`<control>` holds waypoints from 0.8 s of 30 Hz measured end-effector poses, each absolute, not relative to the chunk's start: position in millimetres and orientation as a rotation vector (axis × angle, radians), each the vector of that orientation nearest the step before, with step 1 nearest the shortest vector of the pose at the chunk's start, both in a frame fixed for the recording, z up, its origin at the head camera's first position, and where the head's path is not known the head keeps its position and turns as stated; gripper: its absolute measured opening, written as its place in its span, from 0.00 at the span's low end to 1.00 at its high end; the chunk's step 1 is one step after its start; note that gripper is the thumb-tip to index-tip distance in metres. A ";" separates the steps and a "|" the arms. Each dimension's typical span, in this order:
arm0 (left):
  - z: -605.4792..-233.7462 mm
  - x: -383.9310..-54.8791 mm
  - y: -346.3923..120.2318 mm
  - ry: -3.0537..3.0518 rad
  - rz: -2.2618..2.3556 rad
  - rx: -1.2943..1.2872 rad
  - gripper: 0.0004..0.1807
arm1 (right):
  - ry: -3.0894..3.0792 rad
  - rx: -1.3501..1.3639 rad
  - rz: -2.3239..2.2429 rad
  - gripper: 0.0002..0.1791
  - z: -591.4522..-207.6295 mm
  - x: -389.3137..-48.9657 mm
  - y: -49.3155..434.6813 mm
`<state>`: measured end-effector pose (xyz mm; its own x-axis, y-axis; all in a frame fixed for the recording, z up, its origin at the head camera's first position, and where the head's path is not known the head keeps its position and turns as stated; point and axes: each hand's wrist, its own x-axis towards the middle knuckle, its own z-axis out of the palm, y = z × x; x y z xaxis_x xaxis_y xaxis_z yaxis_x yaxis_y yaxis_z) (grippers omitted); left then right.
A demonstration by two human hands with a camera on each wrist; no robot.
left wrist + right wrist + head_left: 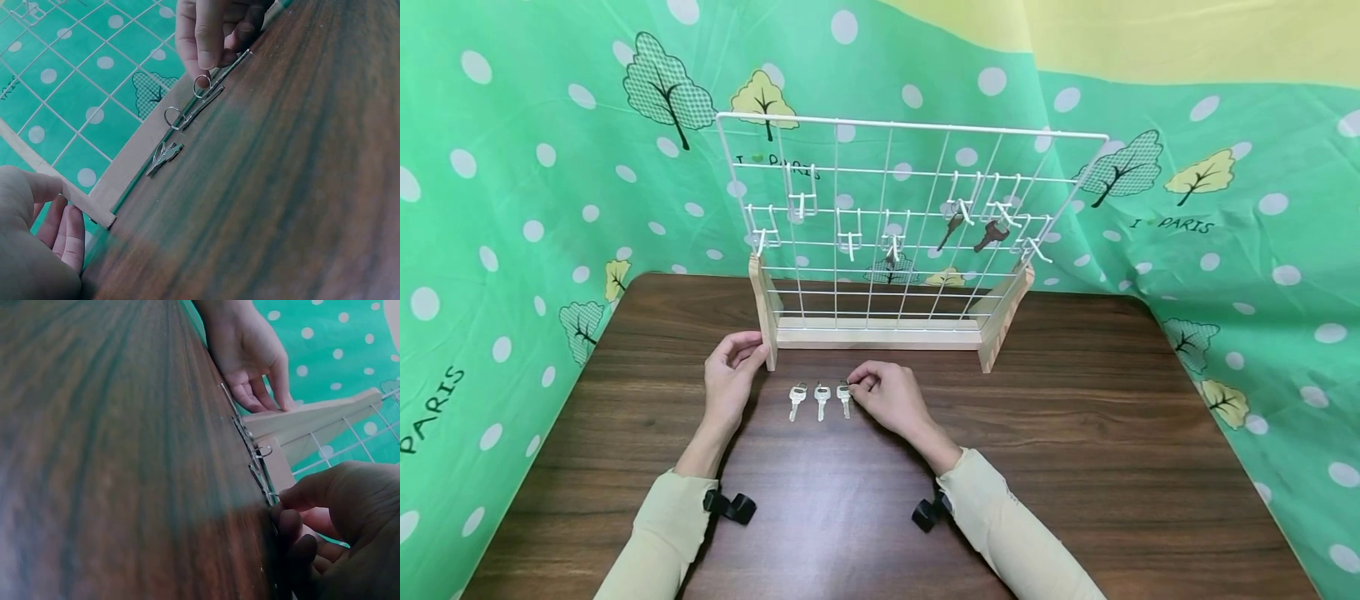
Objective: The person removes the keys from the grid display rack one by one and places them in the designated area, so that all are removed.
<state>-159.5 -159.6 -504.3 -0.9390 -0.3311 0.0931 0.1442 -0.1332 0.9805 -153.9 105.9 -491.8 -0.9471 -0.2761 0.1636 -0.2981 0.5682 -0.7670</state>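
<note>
The right key (845, 400) lies on the table (1075, 467) in front of the rack (880, 337), at the right end of a row with the middle key (822, 402) and left key (797, 402). The right hand (891, 400) has thumb and forefinger closed narrow on its ring (195, 91); that seems the right spot, since a ring standing up from the wood should be easier to pinch than a flat blade. Lifting straight up, away from the row, would best spare the middle key a knock. The left hand (730, 375) touches the rack's left foot (765, 312) with bent fingers; whether they grip it I cannot tell. Light, steady contact there should suffice, as a hard push could shift the rack and jostle the two dark keys (991, 237) hanging at its right.
</note>
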 end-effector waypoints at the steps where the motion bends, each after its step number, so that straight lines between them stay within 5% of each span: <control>1: -504.6 -159.7 -159.7 -1.827 -2.142 0.210 0.14 | -2.749 0.524 1.365 0.03 -492.4 -154.2 106.9; 13: -505.3 -159.2 -158.9 -1.800 -2.137 0.200 0.11 | -2.784 0.634 1.322 0.15 -507.4 -160.6 114.2; 24: -506.2 -159.2 -160.0 -1.809 -2.144 0.187 0.16 | -2.840 0.587 1.272 0.15 -504.4 -158.2 110.9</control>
